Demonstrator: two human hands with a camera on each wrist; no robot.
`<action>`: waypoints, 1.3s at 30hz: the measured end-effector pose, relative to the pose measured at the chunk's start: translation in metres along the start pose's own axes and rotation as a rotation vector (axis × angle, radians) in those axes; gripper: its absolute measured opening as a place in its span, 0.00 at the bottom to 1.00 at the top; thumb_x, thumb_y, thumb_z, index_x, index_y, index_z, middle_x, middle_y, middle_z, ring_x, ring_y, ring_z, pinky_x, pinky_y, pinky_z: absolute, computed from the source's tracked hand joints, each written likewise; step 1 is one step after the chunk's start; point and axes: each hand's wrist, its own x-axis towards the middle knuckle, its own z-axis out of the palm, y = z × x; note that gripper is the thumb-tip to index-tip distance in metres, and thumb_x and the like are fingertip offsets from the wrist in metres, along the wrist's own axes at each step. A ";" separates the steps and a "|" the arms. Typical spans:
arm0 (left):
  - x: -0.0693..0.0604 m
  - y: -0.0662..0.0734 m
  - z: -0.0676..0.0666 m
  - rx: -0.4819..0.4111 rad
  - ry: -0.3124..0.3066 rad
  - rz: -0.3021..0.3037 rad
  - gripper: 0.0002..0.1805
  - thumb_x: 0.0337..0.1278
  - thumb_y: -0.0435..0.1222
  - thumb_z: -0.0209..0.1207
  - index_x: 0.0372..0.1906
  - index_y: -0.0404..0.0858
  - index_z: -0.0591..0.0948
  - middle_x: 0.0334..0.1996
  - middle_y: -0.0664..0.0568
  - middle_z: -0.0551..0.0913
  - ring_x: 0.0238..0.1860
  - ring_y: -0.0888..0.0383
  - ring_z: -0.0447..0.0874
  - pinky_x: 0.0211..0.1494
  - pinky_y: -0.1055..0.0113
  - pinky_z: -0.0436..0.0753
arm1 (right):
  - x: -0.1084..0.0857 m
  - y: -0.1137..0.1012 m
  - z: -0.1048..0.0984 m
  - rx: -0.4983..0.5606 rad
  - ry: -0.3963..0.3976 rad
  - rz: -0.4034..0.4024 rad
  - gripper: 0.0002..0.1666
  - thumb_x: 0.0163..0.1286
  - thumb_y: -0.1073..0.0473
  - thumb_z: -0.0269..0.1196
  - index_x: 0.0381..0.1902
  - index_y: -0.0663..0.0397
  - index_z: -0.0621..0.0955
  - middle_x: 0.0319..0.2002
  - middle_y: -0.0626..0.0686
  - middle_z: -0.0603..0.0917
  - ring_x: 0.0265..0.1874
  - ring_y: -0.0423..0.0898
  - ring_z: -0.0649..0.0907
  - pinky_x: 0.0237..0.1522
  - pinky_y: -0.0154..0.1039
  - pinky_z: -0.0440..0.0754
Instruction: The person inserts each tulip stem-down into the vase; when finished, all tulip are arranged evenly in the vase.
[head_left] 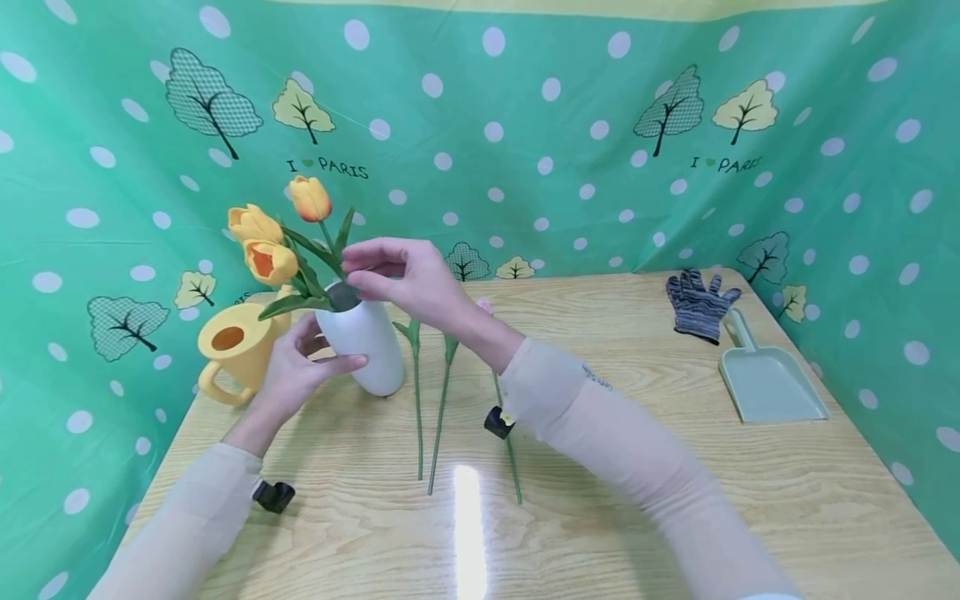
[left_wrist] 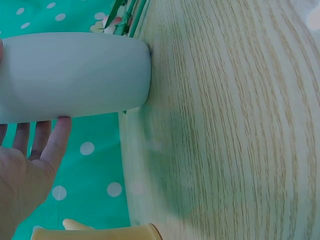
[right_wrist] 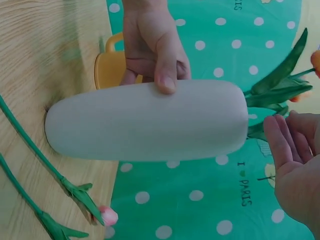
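While its base meets the bench [head_left: 360,517], the white vase [head_left: 367,337] has its mouth upward and its long axis near upright, leaning to the upper left in the head view. The left hand [head_left: 291,371] has its grip round the vase, thumb on the near face and fingers reaching behind. The right hand [head_left: 401,275] is at the mouth, wrist arched over the rim, its grip loosely bent with a gap between thumb and fingers, just beside the leaves.

Three orange-yellow tulips [head_left: 272,263] rise from the vase: one points up, two lean left. Just left of the vase stands a yellow pitcher [head_left: 238,354]. To the right lie three loose stems [head_left: 419,408], cut ends towards the person. Well apart, at the far right, a grey glove [head_left: 697,304] touches the handle of a pale dustpan [head_left: 776,383].

The vase hides the lower tulip stems and some left fingertips. The right hand and forearm cover parts of the loose flowers; a pink bloom [right_wrist: 108,215] shows in the right wrist view. The left wrist view cuts off the vase's mouth and most of the pitcher.
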 end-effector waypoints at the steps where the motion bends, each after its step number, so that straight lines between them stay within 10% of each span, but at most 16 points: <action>1: 0.000 0.000 0.000 -0.001 0.000 0.000 0.41 0.50 0.41 0.78 0.70 0.52 0.72 0.61 0.55 0.78 0.59 0.54 0.77 0.52 0.70 0.82 | -0.001 -0.001 -0.003 0.031 0.003 0.009 0.21 0.71 0.67 0.66 0.60 0.66 0.80 0.51 0.60 0.86 0.49 0.55 0.86 0.48 0.40 0.86; 14: -0.001 0.003 -0.004 -0.010 0.013 0.005 0.41 0.49 0.41 0.78 0.69 0.51 0.73 0.60 0.55 0.79 0.58 0.54 0.78 0.52 0.69 0.82 | -0.036 -0.009 -0.061 0.037 0.079 0.015 0.22 0.72 0.65 0.66 0.61 0.64 0.79 0.49 0.58 0.87 0.47 0.56 0.88 0.44 0.50 0.88; 39: -0.001 0.002 -0.001 -0.033 0.011 -0.001 0.42 0.48 0.42 0.79 0.70 0.48 0.73 0.62 0.52 0.78 0.59 0.51 0.77 0.57 0.59 0.81 | -0.119 0.063 -0.117 -0.057 0.086 0.404 0.31 0.72 0.59 0.68 0.69 0.60 0.73 0.55 0.64 0.83 0.52 0.65 0.84 0.46 0.53 0.87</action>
